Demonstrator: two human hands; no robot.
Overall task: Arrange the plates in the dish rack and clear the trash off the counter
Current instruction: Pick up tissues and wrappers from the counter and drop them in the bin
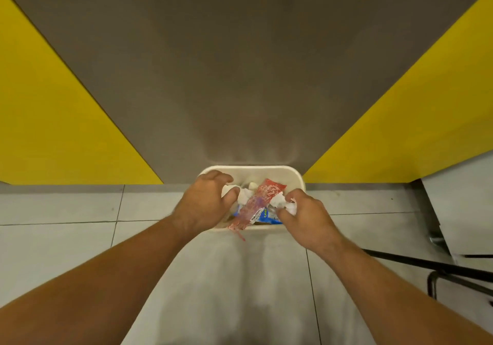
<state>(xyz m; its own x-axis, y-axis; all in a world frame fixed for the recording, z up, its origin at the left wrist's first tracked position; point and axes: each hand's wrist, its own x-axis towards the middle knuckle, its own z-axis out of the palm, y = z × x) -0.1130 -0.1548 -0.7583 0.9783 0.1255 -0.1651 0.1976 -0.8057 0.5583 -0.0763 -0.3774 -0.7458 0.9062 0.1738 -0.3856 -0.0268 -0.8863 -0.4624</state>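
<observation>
Fingers [234, 192] of the left hand [205, 203] curl loosely around crumpled white paper [244, 195]; those of the right hand [306, 216] pinch a second white wad [289, 206]. Between the two sets of fingers a red wrapper [256, 203] slants, its near end overhanging the closer rim of the cream waste bin [298, 176]; a blue packet [266, 215] lies beneath it. Beyond the fingertips stand the bin's far rim and a brown wall [240, 64]. Risk, as judged: on release the overhanging wrapper may tip out onto the tiled floor [66, 211]
</observation>
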